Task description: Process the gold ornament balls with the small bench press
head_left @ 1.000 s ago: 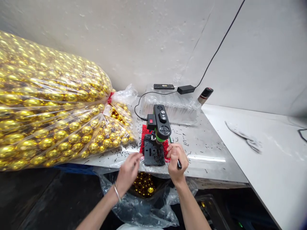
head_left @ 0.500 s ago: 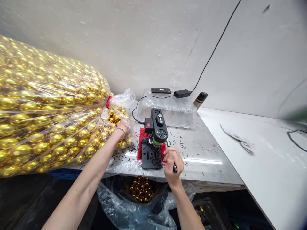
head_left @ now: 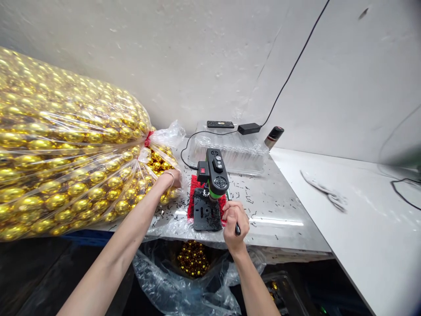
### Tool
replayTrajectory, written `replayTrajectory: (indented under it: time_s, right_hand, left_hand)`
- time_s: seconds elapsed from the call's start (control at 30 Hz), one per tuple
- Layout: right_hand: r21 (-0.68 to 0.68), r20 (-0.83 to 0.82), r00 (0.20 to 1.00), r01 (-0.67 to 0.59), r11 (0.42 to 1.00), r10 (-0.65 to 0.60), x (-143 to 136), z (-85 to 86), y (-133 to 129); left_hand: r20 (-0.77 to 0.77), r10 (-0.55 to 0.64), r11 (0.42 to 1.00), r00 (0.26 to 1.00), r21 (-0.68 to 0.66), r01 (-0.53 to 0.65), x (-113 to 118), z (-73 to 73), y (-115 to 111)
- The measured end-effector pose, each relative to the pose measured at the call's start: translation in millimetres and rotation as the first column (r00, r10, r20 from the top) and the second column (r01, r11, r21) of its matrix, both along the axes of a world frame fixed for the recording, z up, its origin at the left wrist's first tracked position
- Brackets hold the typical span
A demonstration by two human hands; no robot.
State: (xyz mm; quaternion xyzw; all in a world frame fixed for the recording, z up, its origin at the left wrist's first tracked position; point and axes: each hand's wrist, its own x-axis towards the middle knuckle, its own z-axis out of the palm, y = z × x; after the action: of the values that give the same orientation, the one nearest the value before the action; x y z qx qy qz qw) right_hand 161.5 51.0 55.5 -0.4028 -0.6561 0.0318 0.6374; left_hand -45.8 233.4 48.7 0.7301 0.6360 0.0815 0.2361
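My left hand (head_left: 173,178) is at the mouth of a big clear plastic bag (head_left: 148,139) full of shiny gold balls (head_left: 157,165). Its fingers are hidden by the hand itself and the plastic. My right hand (head_left: 236,223) is closed around the black-gripped lever (head_left: 237,229) of a small black and green bench drill press (head_left: 217,172). Beneath the drill head lies the black base plate (head_left: 204,219), sprinkled with dark shavings, on a red mat (head_left: 191,210). No ball shows on the plate.
Below the table edge, a plastic-lined container (head_left: 154,274) holds more gold balls. Behind the drill stand a clear plastic box (head_left: 230,153), a power adapter (head_left: 249,128), a remote control (head_left: 220,124) and a spray can (head_left: 274,137). Shavings litter the metal tabletop (head_left: 279,206).
My left hand has shifted slightly to the right and turned at the bag's mouth, uncovering more gold balls. My right hand stays on the lever.
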Motion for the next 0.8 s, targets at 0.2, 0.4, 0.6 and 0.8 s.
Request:
replayTrajectory:
  time_s: [0.2, 0.4, 0.6, 0.8]
  right_hand:
    - [0.014, 0.019, 1.000, -0.011, 1.000, 0.011, 1, -0.3, 1]
    - [0.025, 0.038, 0.999, -0.022, 0.999, 0.021, 2, 0.0, 0]
    - [0.018, 0.000, 1.000, -0.029, 0.999, 0.029, 2, -2.9, 1]
    - [0.006, 0.019, 0.999, -0.036, 0.999, 0.036, 5, -3.5, 1]
  left_hand:
    - [0.059, 0.078, 0.986, 0.995, -0.149, -0.069, 2, 3.7, -8]
    - [0.391, 0.250, 0.967, 0.886, -0.054, -0.249, -24, 20.3, -29]
    - [0.905, 0.373, 0.906, 0.203, -0.308, -0.290, -46, 36.0, -78]
    - [0.737, 0.604, 0.774, -0.303, -0.633, 0.004, -18, 20.2, -134]
